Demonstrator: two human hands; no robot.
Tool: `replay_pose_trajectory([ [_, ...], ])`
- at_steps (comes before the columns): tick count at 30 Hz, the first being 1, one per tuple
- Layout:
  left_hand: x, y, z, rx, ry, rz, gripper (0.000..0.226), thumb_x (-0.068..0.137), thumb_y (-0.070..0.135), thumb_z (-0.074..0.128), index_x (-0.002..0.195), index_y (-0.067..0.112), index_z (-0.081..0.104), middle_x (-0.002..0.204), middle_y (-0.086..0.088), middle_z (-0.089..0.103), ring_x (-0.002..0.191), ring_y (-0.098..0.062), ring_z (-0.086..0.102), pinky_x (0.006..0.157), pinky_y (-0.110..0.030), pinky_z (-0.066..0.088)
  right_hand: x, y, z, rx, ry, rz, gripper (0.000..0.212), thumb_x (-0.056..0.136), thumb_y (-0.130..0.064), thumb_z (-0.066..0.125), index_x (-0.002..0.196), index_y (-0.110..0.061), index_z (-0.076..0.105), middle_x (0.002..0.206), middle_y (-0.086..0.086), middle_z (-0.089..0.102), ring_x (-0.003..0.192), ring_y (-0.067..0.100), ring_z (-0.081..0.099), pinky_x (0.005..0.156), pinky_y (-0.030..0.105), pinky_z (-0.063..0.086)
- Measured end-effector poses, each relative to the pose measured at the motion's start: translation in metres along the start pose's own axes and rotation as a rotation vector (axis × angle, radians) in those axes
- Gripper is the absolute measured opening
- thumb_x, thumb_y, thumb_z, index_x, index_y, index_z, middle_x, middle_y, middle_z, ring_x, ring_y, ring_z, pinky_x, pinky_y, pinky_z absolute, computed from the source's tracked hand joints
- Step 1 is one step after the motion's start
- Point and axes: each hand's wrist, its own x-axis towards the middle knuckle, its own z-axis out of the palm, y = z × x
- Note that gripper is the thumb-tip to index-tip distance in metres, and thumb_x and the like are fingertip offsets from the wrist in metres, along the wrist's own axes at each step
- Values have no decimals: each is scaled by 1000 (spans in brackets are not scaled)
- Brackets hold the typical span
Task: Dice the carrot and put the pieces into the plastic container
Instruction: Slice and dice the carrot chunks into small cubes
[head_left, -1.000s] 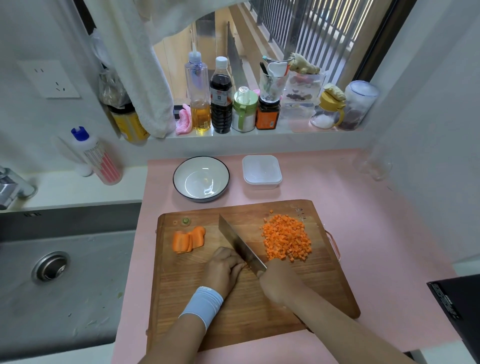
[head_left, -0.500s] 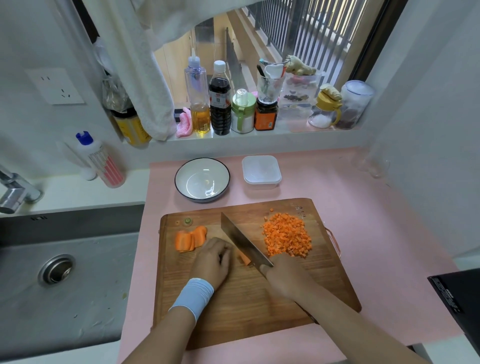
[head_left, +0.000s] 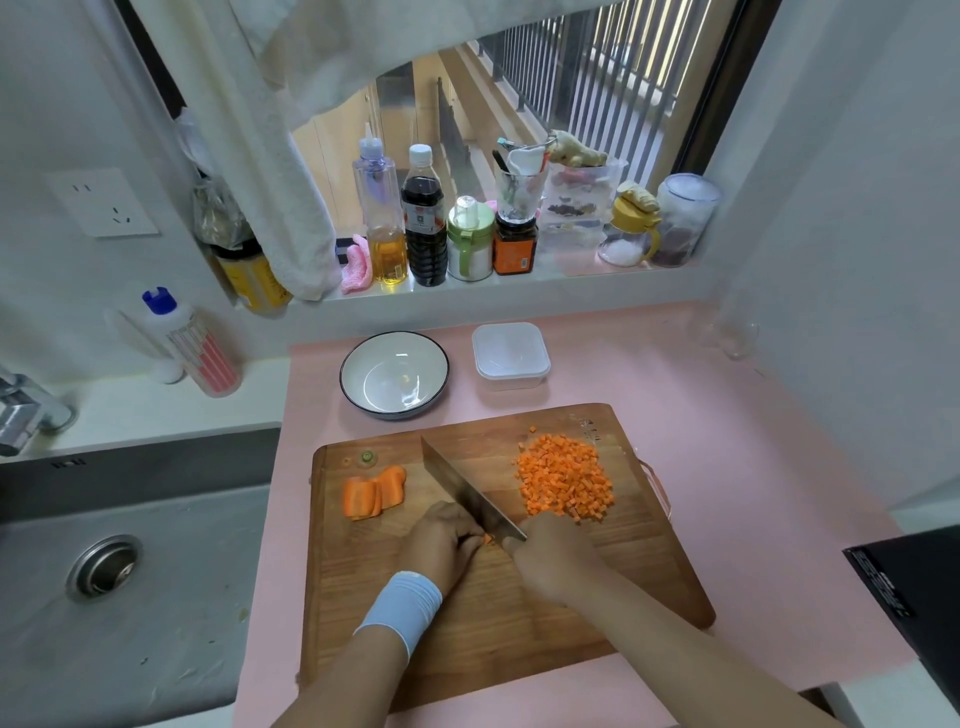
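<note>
A: We are dicing on the cutting board (head_left: 467, 639). The right hand (head_left: 558, 558) is wrapping closed around the handle of the cleaver (head_left: 470, 493), and the blade is running diagonally away from us with its heel close to the left fingers. The left hand (head_left: 441, 545) is curling down over a small carrot piece (head_left: 488, 540), of which only an orange sliver is showing at the blade.

B: Where is the rest of the carrot lying?

A: In 2 places. The diced pile (head_left: 563, 480) is sitting on the right part of the board, and the uncut carrot slices (head_left: 371, 493) are waiting on the left part, apart from the blade. The plastic container (head_left: 511, 356) is standing beyond the board's far edge, beside the bowl (head_left: 394, 374), and is appearing empty.

B: What is the step asking of us?

A: 3 things, in our judgement. We are keeping the left fingertips tucked behind the knuckles, since the piece is small and the edge is nearly touching them. We are letting the flat of the blade ride against the knuckles for even cubes. We are cutting straight down so cubes are not scattering off the board.

B: And the risk?

A: The stub is getting too short to pin safely; we are advising laying it flat first.
</note>
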Motion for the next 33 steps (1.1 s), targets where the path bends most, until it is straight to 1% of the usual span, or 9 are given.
replay_pose_trajectory([
  [5,-2,1,-10,34,36,-19,8,85,22,66,82,22,73,88,11,65,88,-3,51,80,-19,42,0,2,-3,-5,65,-55,29,101,-36,50,83,-20,65,78,-1,63,71,19,59,55,29,37],
  [10,4,5,-53,-96,603,-274,18,82,24,43,70,13,51,72,4,48,75,-19,44,71,-31,37,-4,16,-10,-302,226,-247,25,101,-23,46,112,-27,68,84,-4,67,74,18,62,50,28,37],
  [12,13,8,-72,-61,613,-264,16,79,23,43,68,13,48,70,3,48,74,-19,43,70,-32,35,-4,20,-11,-396,282,-320,31,100,-18,45,123,-29,64,88,-3,69,75,18,64,50,28,36],
  [16,31,20,-100,42,474,-341,15,83,13,48,69,11,54,72,3,54,76,-18,42,69,-30,32,-3,28,-22,-482,389,-354,29,99,-16,49,122,-29,62,84,-5,69,69,16,61,47,26,30],
  [19,47,29,-115,-60,399,-468,19,87,12,46,78,15,62,82,6,59,87,-23,51,75,-34,42,-8,28,-31,-604,445,-423,26,69,-14,81,86,-29,67,53,-10,52,42,8,32,44,18,-1],
  [22,66,38,-109,-98,-90,-403,21,87,21,55,92,36,69,98,16,63,95,-14,59,92,-30,47,-4,35,-32,-725,429,-462,41,43,-10,85,74,-32,67,43,-11,32,40,7,15,49,21,-11],
  [24,74,42,-93,-4,-427,-273,24,84,36,64,107,40,69,111,21,60,109,-6,55,100,-25,40,-4,35,-29,-784,359,-476,47,43,-11,83,82,-34,71,43,-12,34,38,7,20,48,24,-10],
  [26,77,42,-75,38,-623,-236,34,86,38,69,119,35,67,115,22,58,110,0,52,99,-19,36,-3,34,-26,-805,339,-478,47,43,-10,83,83,-33,72,43,-11,38,34,7,31,48,25,-10],
  [33,81,28,-43,-56,-600,-206,10,89,26,70,91,17,74,99,11,72,86,-9,64,82,-19,44,-11,33,-29,-738,343,-530,41,37,-12,88,67,-31,69,43,-13,41,33,6,33,52,20,-12],
])
